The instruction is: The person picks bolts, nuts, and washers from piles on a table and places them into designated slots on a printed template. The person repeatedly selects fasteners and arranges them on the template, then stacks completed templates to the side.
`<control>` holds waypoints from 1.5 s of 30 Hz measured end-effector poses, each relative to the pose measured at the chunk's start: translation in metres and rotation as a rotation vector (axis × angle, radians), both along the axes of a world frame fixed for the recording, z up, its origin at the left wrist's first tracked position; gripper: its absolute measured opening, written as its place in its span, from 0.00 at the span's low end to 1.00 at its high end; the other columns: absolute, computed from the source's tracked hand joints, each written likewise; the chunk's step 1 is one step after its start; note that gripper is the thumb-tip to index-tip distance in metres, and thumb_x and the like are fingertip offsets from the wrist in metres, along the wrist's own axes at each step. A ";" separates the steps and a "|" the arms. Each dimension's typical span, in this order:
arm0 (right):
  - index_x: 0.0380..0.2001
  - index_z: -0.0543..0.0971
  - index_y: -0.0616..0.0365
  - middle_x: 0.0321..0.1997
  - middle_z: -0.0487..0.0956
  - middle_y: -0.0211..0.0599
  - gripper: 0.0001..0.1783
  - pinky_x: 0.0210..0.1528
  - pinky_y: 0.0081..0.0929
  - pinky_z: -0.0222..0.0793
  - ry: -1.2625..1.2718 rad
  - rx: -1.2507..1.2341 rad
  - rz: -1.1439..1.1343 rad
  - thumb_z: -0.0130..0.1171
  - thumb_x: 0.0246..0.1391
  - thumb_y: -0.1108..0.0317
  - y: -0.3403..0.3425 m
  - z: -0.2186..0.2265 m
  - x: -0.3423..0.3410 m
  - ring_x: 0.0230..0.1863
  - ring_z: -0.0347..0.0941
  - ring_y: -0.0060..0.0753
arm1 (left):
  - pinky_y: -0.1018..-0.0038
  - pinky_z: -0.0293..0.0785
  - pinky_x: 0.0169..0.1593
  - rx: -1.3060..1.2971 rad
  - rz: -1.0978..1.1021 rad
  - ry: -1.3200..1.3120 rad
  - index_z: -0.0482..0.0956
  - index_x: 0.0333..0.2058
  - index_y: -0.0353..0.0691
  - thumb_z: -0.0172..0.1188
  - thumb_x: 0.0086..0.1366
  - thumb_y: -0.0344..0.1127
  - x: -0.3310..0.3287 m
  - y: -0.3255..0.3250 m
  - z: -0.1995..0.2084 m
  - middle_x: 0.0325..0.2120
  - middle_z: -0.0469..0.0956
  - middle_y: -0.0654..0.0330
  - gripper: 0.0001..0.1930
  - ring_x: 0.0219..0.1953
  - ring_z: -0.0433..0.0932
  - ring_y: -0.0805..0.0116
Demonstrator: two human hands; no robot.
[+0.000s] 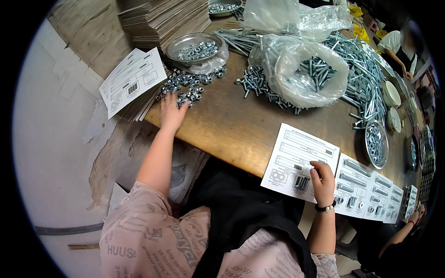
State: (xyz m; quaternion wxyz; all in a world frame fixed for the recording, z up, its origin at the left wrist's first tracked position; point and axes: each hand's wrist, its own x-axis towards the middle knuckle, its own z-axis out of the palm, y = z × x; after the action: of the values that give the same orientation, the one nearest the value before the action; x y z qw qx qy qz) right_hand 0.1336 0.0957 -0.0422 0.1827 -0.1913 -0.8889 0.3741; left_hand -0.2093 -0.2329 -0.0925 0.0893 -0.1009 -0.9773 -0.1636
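Observation:
My left hand (172,115) reaches to the table's left end, its fingers stretched over a loose pile of hex nuts (187,79). The fingertips touch the near edge of the pile, and the thumb stands apart. My right hand (324,183), with a beaded bracelet at the wrist, is over a printed sheet (296,144) at the table's front edge. Its fingers are bent, with the thumb apart from the forefinger; I see nothing between them. The sheet bears outline drawings of bolts and washers. Behind the loose nuts, a metal bowl (174,52) holds more nuts.
Stacked cardboard (162,23) and printed sheets (132,83) flank the nuts. Bolts (366,76) heap around an open plastic bag (287,76) at the back. A bowl of washers (376,144) and a picture board (366,187) lie rightward. Other people sit at far right.

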 end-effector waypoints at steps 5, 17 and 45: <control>0.35 0.76 0.59 0.25 0.71 0.37 0.09 0.30 0.26 0.64 0.005 0.007 0.062 0.56 0.47 0.75 -0.016 0.006 -0.020 0.27 0.68 0.34 | 0.61 0.47 0.63 -0.002 -0.195 -0.079 0.60 0.57 0.38 0.54 0.56 0.55 0.030 0.051 0.004 0.61 0.50 0.48 0.36 0.64 0.46 0.50; 0.33 0.77 0.55 0.26 0.73 0.37 0.08 0.31 0.29 0.68 -0.056 0.097 0.286 0.57 0.46 0.70 -0.048 0.012 -0.073 0.28 0.72 0.37 | 0.54 0.45 0.62 -0.072 -0.766 -0.007 0.62 0.56 0.47 0.54 0.55 0.54 0.102 0.114 0.010 0.61 0.52 0.56 0.32 0.63 0.47 0.49; 0.28 0.75 0.57 0.32 0.73 0.41 0.12 0.37 0.36 0.70 -0.325 0.441 0.584 0.56 0.45 0.60 -0.088 -0.009 -0.179 0.36 0.72 0.43 | 0.67 0.66 0.40 0.191 -0.759 0.029 0.74 0.31 0.43 0.64 0.46 0.33 0.091 0.065 0.023 0.30 0.71 0.60 0.12 0.36 0.71 0.58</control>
State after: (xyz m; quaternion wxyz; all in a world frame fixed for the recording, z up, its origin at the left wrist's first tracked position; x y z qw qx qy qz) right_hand -0.0456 0.0081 -0.0508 -0.0376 0.0568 -0.9822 0.1753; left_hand -0.1183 -0.1678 -0.0693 0.0453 -0.4488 -0.8494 -0.2740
